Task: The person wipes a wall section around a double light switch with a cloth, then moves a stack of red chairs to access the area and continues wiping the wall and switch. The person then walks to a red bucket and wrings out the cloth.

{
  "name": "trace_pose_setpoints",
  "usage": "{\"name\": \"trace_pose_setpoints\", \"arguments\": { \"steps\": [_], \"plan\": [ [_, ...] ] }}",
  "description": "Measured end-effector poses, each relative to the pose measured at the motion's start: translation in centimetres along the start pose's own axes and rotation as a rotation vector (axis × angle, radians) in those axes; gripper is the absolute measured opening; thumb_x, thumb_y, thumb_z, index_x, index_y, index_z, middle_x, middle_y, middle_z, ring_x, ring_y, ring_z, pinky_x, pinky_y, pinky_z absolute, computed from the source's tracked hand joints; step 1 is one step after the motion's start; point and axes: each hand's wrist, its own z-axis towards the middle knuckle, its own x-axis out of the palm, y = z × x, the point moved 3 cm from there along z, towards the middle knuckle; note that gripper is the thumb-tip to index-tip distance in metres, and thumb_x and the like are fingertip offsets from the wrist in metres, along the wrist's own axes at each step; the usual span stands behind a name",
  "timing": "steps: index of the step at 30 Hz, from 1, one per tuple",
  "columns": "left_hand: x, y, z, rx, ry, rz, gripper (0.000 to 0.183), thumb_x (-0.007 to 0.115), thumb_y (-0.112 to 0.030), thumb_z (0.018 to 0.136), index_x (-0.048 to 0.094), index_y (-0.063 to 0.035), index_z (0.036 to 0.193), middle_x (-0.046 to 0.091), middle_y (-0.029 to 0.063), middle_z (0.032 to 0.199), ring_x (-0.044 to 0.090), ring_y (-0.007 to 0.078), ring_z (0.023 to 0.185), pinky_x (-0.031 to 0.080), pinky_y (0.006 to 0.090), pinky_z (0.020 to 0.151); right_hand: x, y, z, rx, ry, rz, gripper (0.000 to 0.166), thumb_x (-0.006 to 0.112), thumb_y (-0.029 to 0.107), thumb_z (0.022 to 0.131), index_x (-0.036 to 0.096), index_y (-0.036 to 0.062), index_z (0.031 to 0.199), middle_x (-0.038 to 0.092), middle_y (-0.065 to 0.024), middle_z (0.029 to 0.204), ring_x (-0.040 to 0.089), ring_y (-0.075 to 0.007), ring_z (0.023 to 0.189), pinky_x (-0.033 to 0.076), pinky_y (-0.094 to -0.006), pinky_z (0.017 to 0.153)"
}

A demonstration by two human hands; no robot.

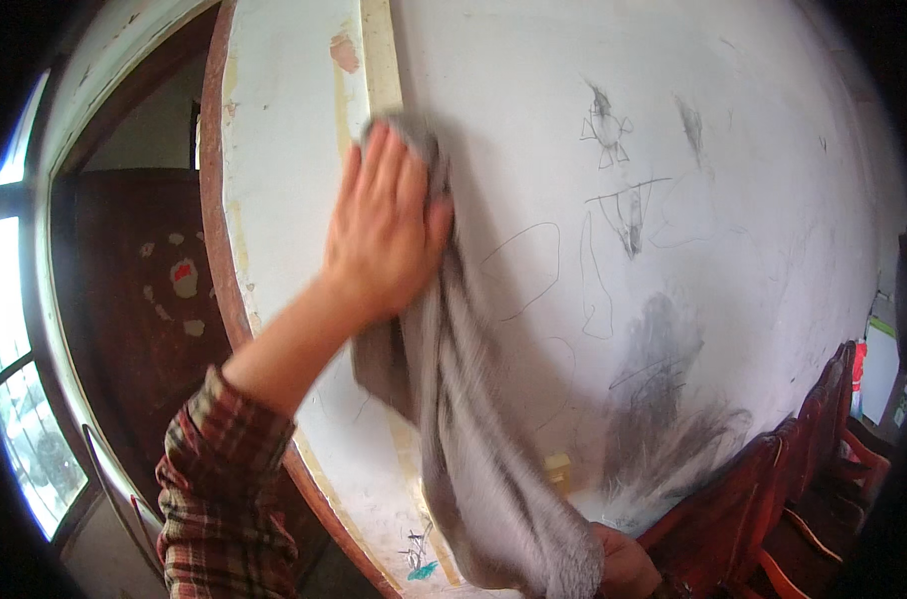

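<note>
A long grey cloth (pixel 483 449) hangs in folds down the front of a white wall (pixel 483 90). My left hand (pixel 386 217), fingers stretched upward, presses the cloth's top end flat against a cream vertical strip (pixel 382 56) on the wall. Its thumb lies along the cloth's right side. Low in the view, my right hand (pixel 625 561) grips the cloth's lower end; the cloth hides part of its fingers. Pencil drawings (pixel 607 131) and a dark smudge (pixel 652 367) mark the wall to the right of the cloth.
Dark red wooden chairs (pixel 730 509) line the wall at lower right. A yellow box (pixel 557 472) is fixed low on the wall. At left are a brown door frame (pixel 218 172), a dark door (pixel 124 262) and a bright barred window (pixel 4 292).
</note>
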Motion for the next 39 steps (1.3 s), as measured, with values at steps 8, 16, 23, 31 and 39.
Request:
{"name": "trace_pose_setpoints", "arguments": {
  "steps": [8,16,23,31,39],
  "plan": [
    [2.5,11.2,18.2,-0.093,-0.372,0.195,0.054,0.039,-0.043,0.089,0.039,-0.0011,0.124,0.039,0.0196,0.129,0.031,0.0325,0.127,0.018,0.0553,0.104,6.5,7.5,4.1,0.108,-0.455,-0.063,0.074,0.06,-0.001,0.072,0.024,-0.0002,0.137,0.041,-0.0109,0.132,0.038,-0.023,0.123,0.026,-0.0345,0.104],
    [0.9,9.4,15.9,0.001,-0.353,0.101,0.046,0.044,-0.035,0.088,0.044,0.0029,0.116,0.044,0.0216,0.124,0.035,0.0358,0.122,0.022,0.0507,0.103,5.0,6.9,2.1,-0.07,-0.336,-0.137,0.045,0.057,0.005,0.079,0.044,-0.002,0.121,0.052,-0.0101,0.116,0.049,-0.0202,0.102,0.038,-0.0311,0.087],
    [-0.9,4.1,3.3,0.133,-0.118,0.037,0.052,0.042,-0.033,0.09,0.04,0.0084,0.122,0.039,0.0282,0.129,0.031,0.0387,0.127,0.019,0.0432,0.108,5.3,7.1,-0.9,0.317,0.017,-0.013,0.041,0.066,0.011,0.076,0.051,-0.003,0.112,0.062,-0.0072,0.099,0.059,-0.0163,0.078,0.046,-0.0316,0.067],
    [-2.1,-2.9,-14.9,0.359,0.447,-0.278,0.047,0.06,-0.023,0.078,0.05,0.0002,0.118,0.042,0.0189,0.13,0.031,0.0316,0.129,0.015,0.049,0.109,5.0,3.6,-1.5,0.187,0.044,-0.008,0.03,0.061,-0.006,0.07,0.055,-0.0134,0.098,0.061,-0.0195,0.097,0.06,-0.0268,0.091,0.043,-0.0384,0.082],
    [-1.9,-6.5,-22.6,0.601,0.48,-0.429,0.027,0.056,-0.017,0.07,0.059,-0.0152,0.096,0.052,0.0013,0.12,0.043,0.0149,0.119,0.019,0.0503,0.109,6.3,2.0,-2.5,0.292,-0.053,0.128,0.034,0.061,0.001,0.071,0.057,-0.005,0.104,0.062,-0.0075,0.093,0.056,-0.0153,0.086,0.041,-0.0257,0.079]
  ]
}}
